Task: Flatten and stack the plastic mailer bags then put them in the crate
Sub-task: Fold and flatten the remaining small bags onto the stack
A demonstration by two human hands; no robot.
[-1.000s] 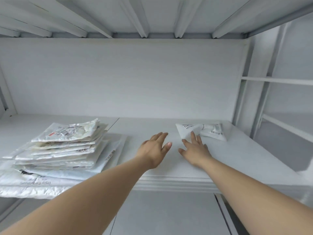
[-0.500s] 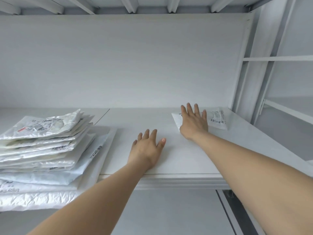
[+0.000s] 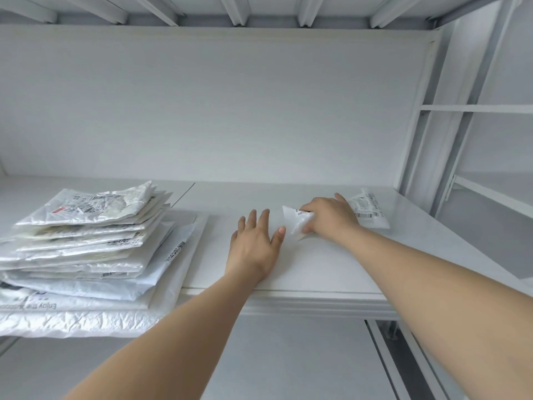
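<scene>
A white shelf (image 3: 331,264) is seen from the head view, and it is taken as the landmark. A stack of flattened mailer bags (image 3: 86,243) is piled on the shelf's left end, overhanging its front edge; printed labels are visible on several. A small crumpled mailer bag (image 3: 298,222) is lying on the shelf's right half, toward the back corner; its near-left part is bunched up, while its labelled far end (image 3: 370,210) is left flat on the shelf surface. The right hand (image 3: 330,217) is placed over the middle of this bag, fingers curled and closed around the bunched plastic. The left hand (image 3: 255,243) is laid palm-down on the shelf, just left of the bag, fingers extended and slightly spread, thumb tip near the bag's edge; contact with the bag cannot be told. The stack is kept well apart from both hands. No crate is seen.
</scene>
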